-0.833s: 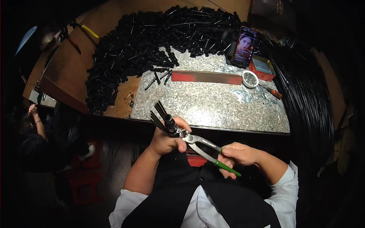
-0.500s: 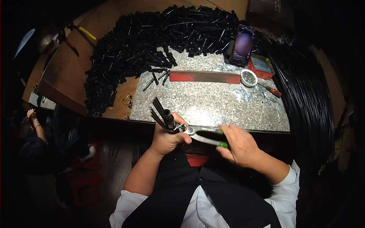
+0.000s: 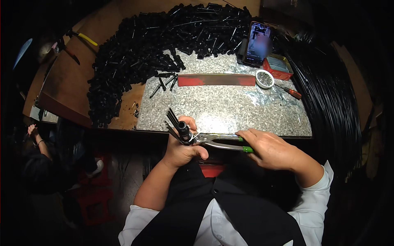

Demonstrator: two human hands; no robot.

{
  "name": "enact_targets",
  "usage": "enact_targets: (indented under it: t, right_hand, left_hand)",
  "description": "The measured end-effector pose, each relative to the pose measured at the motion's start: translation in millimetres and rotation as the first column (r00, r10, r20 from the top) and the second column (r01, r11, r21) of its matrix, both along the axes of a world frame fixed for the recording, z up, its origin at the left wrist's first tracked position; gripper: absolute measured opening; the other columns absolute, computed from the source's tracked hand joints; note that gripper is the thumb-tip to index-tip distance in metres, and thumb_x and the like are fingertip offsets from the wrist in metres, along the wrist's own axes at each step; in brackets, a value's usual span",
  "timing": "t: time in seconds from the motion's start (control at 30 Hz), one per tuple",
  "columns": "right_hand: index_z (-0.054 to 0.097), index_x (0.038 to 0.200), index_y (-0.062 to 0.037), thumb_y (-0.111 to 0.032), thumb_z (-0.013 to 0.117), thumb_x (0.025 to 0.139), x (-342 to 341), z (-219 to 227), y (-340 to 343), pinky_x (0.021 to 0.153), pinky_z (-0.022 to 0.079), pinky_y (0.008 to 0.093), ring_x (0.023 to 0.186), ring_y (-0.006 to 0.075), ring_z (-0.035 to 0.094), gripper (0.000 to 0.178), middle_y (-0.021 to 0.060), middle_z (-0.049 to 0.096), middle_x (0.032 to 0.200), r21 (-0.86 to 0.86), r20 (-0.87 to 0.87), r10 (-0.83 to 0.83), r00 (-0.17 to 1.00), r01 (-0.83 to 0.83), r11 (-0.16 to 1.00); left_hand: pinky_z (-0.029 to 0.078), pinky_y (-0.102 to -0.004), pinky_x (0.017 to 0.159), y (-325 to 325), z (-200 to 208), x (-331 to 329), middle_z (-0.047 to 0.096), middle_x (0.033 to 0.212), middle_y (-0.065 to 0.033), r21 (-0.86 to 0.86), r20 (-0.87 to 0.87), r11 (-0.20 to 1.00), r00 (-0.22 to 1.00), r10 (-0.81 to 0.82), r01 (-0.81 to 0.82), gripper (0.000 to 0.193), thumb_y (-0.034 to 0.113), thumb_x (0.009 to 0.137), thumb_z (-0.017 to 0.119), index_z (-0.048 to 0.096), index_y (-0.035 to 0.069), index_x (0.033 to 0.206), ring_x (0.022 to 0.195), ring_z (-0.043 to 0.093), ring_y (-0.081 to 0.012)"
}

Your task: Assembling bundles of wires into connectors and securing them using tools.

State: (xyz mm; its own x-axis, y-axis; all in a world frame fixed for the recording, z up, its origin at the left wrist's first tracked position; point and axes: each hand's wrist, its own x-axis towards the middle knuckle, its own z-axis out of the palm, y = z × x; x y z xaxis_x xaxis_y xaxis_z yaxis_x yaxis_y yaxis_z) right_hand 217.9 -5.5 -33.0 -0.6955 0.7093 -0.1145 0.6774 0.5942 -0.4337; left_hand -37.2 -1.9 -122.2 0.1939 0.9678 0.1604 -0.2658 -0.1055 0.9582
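My left hand [image 3: 179,154] is wrapped round a black tubular part [image 3: 183,127] whose round open end faces up. Several thin black rods [image 3: 172,119] stick up beside the tube on its left. My right hand [image 3: 273,151] grips the green-ended handles of long metal pliers [image 3: 221,144]. Their jaws reach the tube's right side, where short, bright wire ends [image 3: 196,135] stick out. Whether the jaws are closed on the wire is too small to tell. Both hands are just in front of the table's near edge.
A big heap of black parts [image 3: 135,49] covers the table's back and left. A red-and-dark bar [image 3: 217,80], a white cup of small metal bits [image 3: 264,79], a screwdriver [image 3: 293,93], a phone [image 3: 256,45] and a red box [image 3: 279,74] lie beyond. Long black rods [image 3: 328,94] fill the right.
My right hand has moved slightly right and turned more palm-down over the plier handles. The plier jaws have shifted left against the tube. The left hand keeps its hold.
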Motion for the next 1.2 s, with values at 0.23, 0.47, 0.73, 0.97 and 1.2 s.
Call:
enact_targets:
  t: [0.23, 0.47, 0.73, 0.97, 1.2]
  right_hand:
    - [0.051, 0.089, 0.0021, -0.017, 0.064, 0.083, -9, -20, -5, 0.064, 0.049, 0.0461, 0.071, 0.0415, 0.06, 0.024, 0.0215, 0.061, 0.074, -0.128, -0.008, -0.069, 0.998, 0.068, 0.989]
    - [0.055, 0.083, 0.0032, -0.027, 0.062, 0.088, -13, -19, -6, 0.057, 0.045, 0.0431, 0.064, 0.0409, 0.059, 0.031, 0.0236, 0.056, 0.063, -0.499, -0.149, -0.127, 0.981, 0.036, 0.866]
    - [0.047, 0.131, -0.0113, -0.023, 0.074, 0.072, 6, 1, -17, 0.053, 0.046, 0.0393, 0.059, 0.027, 0.056, 0.066, 0.012, 0.056, 0.075, 0.227, -0.088, -0.036, 0.995, 0.056, 0.972]
    - [0.047, 0.135, -0.0156, -0.015, 0.067, 0.071, 8, 17, -25, 0.048, 0.043, 0.0333, 0.055, 0.0205, 0.051, 0.067, 0.0071, 0.044, 0.067, 0.46, 0.117, -0.007, 0.993, -0.047, 0.887]
    - [0.047, 0.134, -0.0123, -0.013, 0.062, 0.076, 9, 20, -28, 0.046, 0.043, 0.032, 0.054, 0.0187, 0.05, 0.06, 0.0066, 0.042, 0.066, 0.506, 0.193, -0.009, 0.981, -0.092, 0.858]
  left_hand:
    - [0.034, -0.0158, 0.055, -5, 1, 6, 0.042, 0.068, 0.0071, -0.033, 0.146, 0.999, 0.988, 0.04, -0.036, 0.079, 0.018, 0.045, 0.094, 0.036, 0.01, 0.098, 0.06, 0.041, -0.0026]
    - [0.035, -0.0169, 0.056, -9, 9, 6, 0.043, 0.061, 0.0074, -0.043, 0.222, 0.999, 0.975, 0.022, -0.013, 0.085, 0.043, 0.043, 0.086, 0.031, 0.01, 0.098, 0.058, 0.041, -0.0029]
    - [0.026, -0.0155, 0.051, -7, 8, -3, 0.035, 0.062, 0.0099, -0.063, 0.136, 0.994, 0.987, -0.085, 0.094, 0.084, 0.042, 0.041, 0.087, 0.032, 0.011, 0.097, 0.056, 0.033, 0.0002]
    - [0.026, -0.0176, 0.052, -8, 4, 0, 0.032, 0.07, 0.0085, -0.067, 0.121, 0.982, 0.979, -0.167, 0.176, 0.083, 0.034, 0.039, 0.092, 0.031, 0.014, 0.091, 0.059, 0.03, -0.0014]
    - [0.033, -0.0173, 0.056, -8, 6, 1, 0.038, 0.062, 0.0091, -0.086, 0.07, 0.977, 0.979, -0.191, 0.197, 0.083, 0.033, 0.038, 0.093, 0.029, 0.016, 0.088, 0.054, 0.036, -0.0018]
